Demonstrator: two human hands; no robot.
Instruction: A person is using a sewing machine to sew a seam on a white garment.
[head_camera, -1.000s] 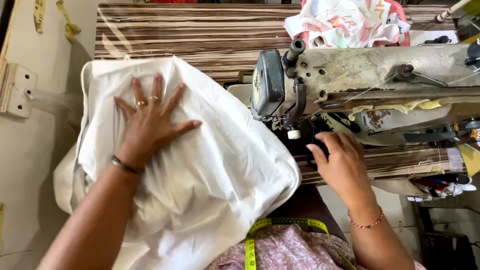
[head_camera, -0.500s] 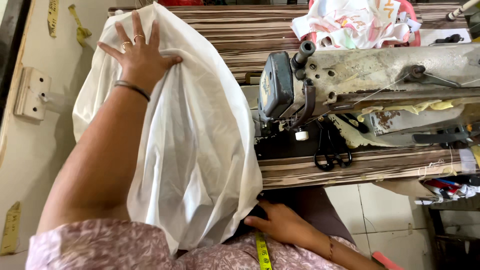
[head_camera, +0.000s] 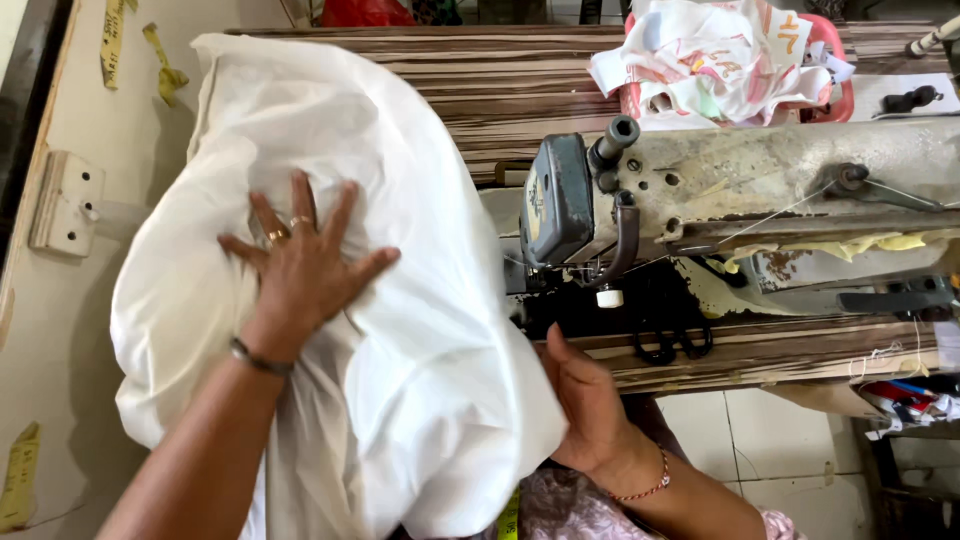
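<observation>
1. Hands: left hand (head_camera: 300, 265) lies flat, fingers spread wide, pressed on top of the white cloth (head_camera: 400, 400) at centre left of the frame. It grips nothing, only presses. Rings on two fingers, dark bangle at the wrist.
2. Right hand (head_camera: 590, 405) sits lower centre, at the cloth's right edge. Fingertips are tucked under or behind the fabric fold, so whether it pinches the cloth or just rests against it I cannot tell. Red thread bracelet on the wrist.
3. Cloth: a big, loose, puffed heap filling the left half of the frame, spilling from the striped wooden desk (head_camera: 480, 90) at the top down off its near edge toward the lower centre.
4. Key relation: the cloth's long axis runs from upper left to lower centre. The left hand is on its middle; the right hand holds station at the edge nearest the sewing machine (head_camera: 720, 195). That edge lies just left of the machine's needle end, near but not under it.
5. Around: black scissors (head_camera: 675, 345) on the desk below the machine; a printed cloth bundle (head_camera: 720, 65) at upper right; tiled floor at lower right.
</observation>
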